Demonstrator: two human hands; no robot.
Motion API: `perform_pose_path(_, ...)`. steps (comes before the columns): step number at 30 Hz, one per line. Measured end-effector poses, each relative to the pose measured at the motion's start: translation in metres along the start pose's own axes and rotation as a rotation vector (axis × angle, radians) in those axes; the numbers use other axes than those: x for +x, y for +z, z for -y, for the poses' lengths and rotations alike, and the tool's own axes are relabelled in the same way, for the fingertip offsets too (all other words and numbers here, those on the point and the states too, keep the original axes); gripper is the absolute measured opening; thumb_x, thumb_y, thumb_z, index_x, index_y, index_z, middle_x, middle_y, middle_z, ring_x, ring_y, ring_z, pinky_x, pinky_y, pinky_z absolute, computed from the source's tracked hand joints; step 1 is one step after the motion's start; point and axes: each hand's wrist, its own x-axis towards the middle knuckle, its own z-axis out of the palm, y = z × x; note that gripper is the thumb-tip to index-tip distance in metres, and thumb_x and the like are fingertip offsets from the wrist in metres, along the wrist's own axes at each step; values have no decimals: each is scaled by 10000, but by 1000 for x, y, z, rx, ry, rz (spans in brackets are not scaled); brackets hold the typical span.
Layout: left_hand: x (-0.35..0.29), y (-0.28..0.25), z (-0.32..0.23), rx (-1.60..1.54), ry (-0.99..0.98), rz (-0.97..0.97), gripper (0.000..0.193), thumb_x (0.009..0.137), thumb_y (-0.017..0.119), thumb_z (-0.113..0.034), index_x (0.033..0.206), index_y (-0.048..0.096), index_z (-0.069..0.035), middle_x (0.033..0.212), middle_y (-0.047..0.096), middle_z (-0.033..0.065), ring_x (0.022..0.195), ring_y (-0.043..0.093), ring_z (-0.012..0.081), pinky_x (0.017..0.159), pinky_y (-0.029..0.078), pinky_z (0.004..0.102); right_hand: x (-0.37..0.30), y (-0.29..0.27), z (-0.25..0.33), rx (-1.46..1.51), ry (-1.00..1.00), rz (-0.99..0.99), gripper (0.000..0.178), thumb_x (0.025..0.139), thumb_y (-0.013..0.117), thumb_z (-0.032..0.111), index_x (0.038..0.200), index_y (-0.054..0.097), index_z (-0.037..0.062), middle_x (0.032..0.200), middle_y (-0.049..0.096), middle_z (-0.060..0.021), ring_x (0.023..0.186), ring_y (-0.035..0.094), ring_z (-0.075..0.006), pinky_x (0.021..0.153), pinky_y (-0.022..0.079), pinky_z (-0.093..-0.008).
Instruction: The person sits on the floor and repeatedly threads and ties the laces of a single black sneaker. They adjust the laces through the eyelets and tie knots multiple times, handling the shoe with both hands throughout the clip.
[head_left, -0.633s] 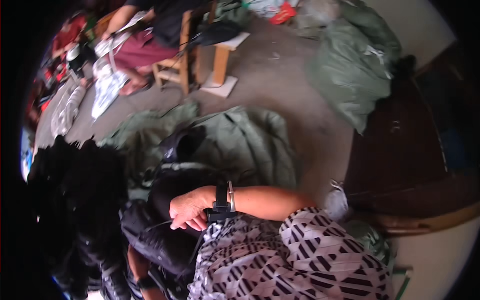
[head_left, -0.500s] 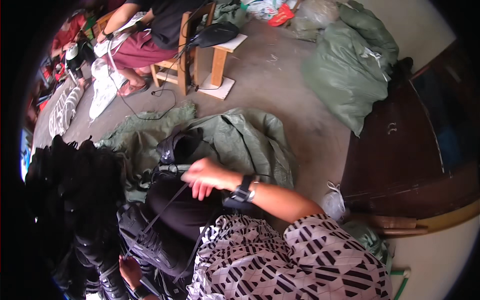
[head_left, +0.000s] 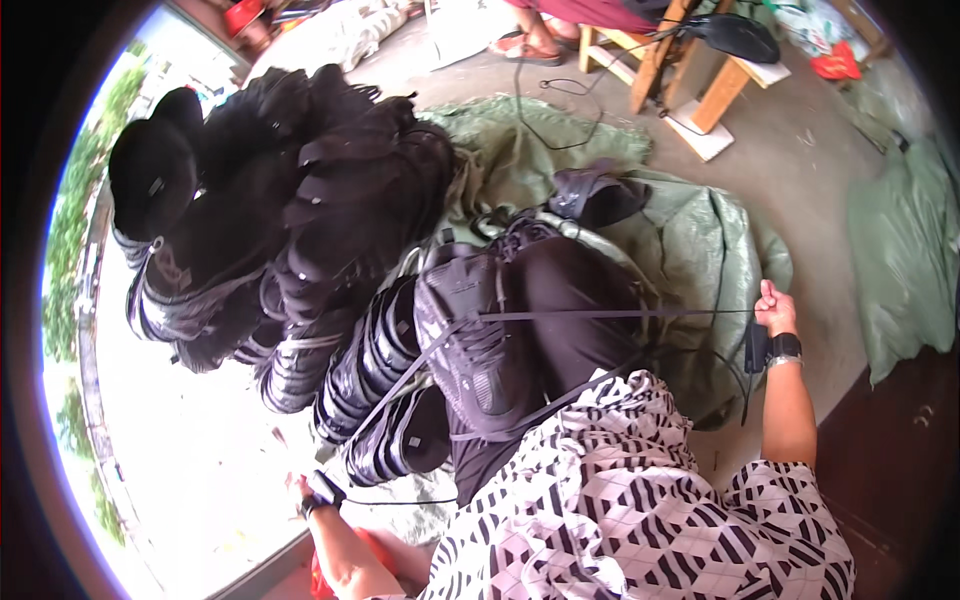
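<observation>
On my lap, against my dark trousers, lies a black sneaker-like shoe upper (head_left: 475,345). A long flat dark shoelace (head_left: 620,315) comes out of its front and is drawn taut to both sides. My right hand (head_left: 775,308) is stretched far out to the right, its fingers closed in a fist on one end. Toward my left hand (head_left: 297,490), low at the left, runs the other length of the lace. That hand is small, overexposed and blurred, so its grip does not show clearly. Both wrists wear dark bands.
Piles of nested black shoe uppers (head_left: 290,220) stand at my left. A green woven sack (head_left: 700,260) spreads beyond my knees, with a dark piece (head_left: 595,195) on it. A wooden chair (head_left: 650,60) and a person's legs are at the back. A full green sack (head_left: 900,250) stands at right.
My right hand has swung outward to the right with the lace, and my left has moved out left. The lace is now stretched wide. The view has turned left.
</observation>
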Motion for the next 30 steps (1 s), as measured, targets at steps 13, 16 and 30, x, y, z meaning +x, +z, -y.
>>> perform_pose_path(13,-415,292,35,282,841,966,211,975,510,-99,1141,597,-1,783,643,19,621,540,57,582,440,194,-299,291,-194,-1075,-395,1252,88,908,596,83,927,620,0,786,682,-76,604,643,-108,484,479,-227)
perform_pose_path(16,-418,285,37,253,644,1011,192,975,563,-146,1088,617,-1,803,672,36,680,598,67,622,473,208,-304,291,-199,-1235,-420,1255,77,881,610,63,874,632,-11,714,669,-66,591,635,-99,481,474,-246)
perform_pose_path(30,-410,266,32,602,433,1280,280,982,570,-289,852,634,-50,755,570,-66,678,429,34,636,362,198,-306,285,-220,-1333,-1221,1321,67,847,647,87,831,617,29,661,630,-145,658,650,-324,578,516,-347)
